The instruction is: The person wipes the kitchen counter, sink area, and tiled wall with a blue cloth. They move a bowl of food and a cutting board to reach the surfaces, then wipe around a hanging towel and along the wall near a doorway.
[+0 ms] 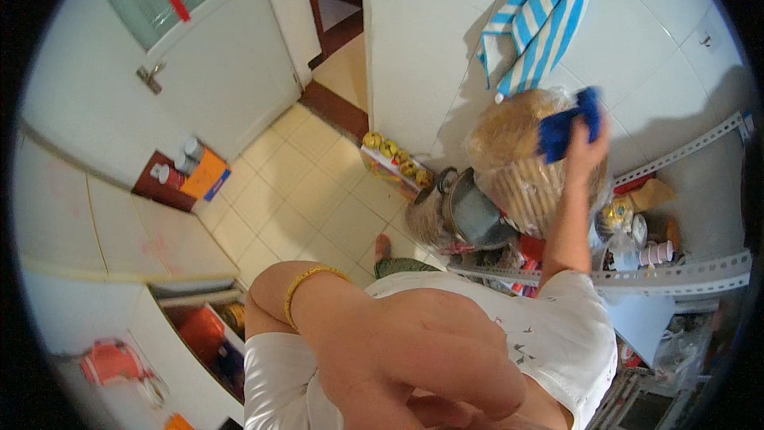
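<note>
My right hand [586,146] grips a dark blue cloth [558,133], slightly blurred, at the end of my outstretched arm. Beneath the cloth stands a clear plastic bag [531,191] of stacked tan items whose kind I cannot make out. A blue-and-white striped towel [546,24] hangs on the tiled wall just above that bag. Very close to the camera, my left hand [424,346] is raised with its fingers curled, a yellow bracelet [292,298] around the wrist. Whether the left fingers hold anything is hidden.
A metal pot [477,212] stands beside the bag, near a box of yellow-green fruit [397,161]. Perforated metal shelving [674,278] with jars and bags runs along my right. A white door [233,42] and an orange box [206,173] are at the left; an open drawer [203,334] is lower left.
</note>
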Demonstrator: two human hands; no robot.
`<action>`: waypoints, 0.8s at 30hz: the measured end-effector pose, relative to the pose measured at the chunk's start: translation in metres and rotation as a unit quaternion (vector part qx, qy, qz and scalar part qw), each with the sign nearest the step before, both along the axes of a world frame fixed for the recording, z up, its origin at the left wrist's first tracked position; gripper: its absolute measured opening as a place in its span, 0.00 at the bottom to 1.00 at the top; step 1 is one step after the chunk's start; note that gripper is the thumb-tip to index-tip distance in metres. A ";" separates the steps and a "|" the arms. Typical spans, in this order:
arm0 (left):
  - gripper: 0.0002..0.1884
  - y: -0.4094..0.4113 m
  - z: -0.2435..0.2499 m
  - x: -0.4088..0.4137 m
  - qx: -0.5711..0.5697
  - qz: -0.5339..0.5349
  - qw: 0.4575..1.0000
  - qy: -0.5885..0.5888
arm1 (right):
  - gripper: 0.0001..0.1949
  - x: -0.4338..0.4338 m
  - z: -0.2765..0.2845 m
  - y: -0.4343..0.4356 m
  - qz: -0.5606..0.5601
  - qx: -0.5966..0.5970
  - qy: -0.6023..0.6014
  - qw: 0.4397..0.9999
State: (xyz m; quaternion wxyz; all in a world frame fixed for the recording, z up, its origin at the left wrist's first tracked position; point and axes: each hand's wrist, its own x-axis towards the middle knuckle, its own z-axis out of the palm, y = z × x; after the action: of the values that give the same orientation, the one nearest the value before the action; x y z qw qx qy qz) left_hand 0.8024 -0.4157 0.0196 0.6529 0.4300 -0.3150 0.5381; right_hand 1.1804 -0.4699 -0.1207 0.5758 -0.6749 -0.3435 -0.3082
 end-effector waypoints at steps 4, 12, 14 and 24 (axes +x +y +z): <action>0.14 0.074 0.036 0.042 0.107 -0.273 0.954 0.069 | 0.25 0.087 0.151 0.022 -0.258 0.020 -0.344 0.903; 0.18 0.198 -0.039 0.096 0.211 -0.009 0.952 0.221 | 0.31 0.126 0.033 0.073 -0.420 -0.366 -0.265 0.787; 0.18 0.217 -0.061 0.116 0.145 -0.003 0.956 0.254 | 0.26 0.141 0.015 0.059 -0.376 -0.292 -0.353 0.805; 0.25 0.287 -0.082 0.278 0.420 0.253 0.826 0.276 | 0.29 0.154 0.290 0.093 -0.489 -0.083 -0.420 0.760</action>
State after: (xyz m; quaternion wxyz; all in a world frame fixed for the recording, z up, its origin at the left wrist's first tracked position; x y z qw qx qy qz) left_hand 1.0805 -0.1290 -0.0623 0.3093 0.8583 -0.1972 0.3588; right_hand 1.3347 -0.3770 0.1692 0.0867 -0.5990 -0.1984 -0.7709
